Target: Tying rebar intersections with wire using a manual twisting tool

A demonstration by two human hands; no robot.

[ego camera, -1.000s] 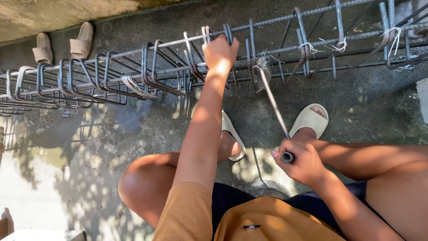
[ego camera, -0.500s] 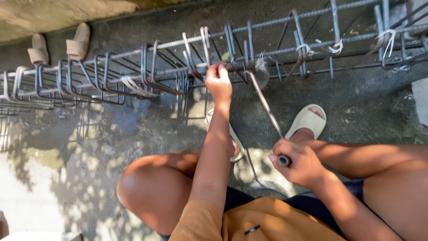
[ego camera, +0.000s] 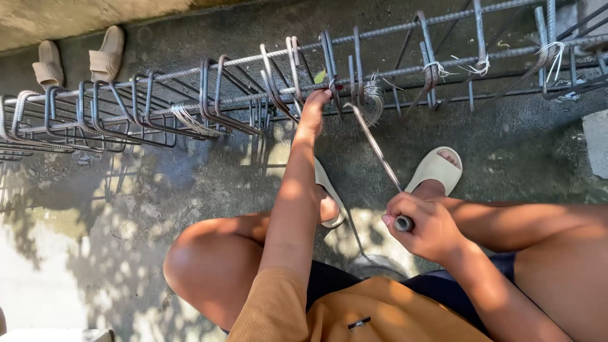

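Rough grey concrete (ego camera: 126,209), dappled with sun and leaf shadow, fills the ground under me as I look down over an orange shirt and dark shorts, knees bent in a squat. Nearest, my right hand (ego camera: 423,227) is closed in a fist around the handle of a thin metal hook tool (ego camera: 379,153), whose shaft runs up and to the left toward the steel. Just past that hand a foot sits in a cream sandal (ego camera: 437,170); a second sandal shows partly behind my left forearm. My left hand (ego camera: 315,107) is stretched out at arm's length, fingers pressed together against the rebar cage (ego camera: 228,95), touching it beside a stirrup where a bundle of tie wire (ego camera: 373,101) hangs; I cannot tell whether the fingers pinch any wire. The cage lies lengthwise across the view, its bent stirrups bunched on long bars. Beyond it, near the wall foot, stands a pair of tan slippers (ego camera: 79,60).
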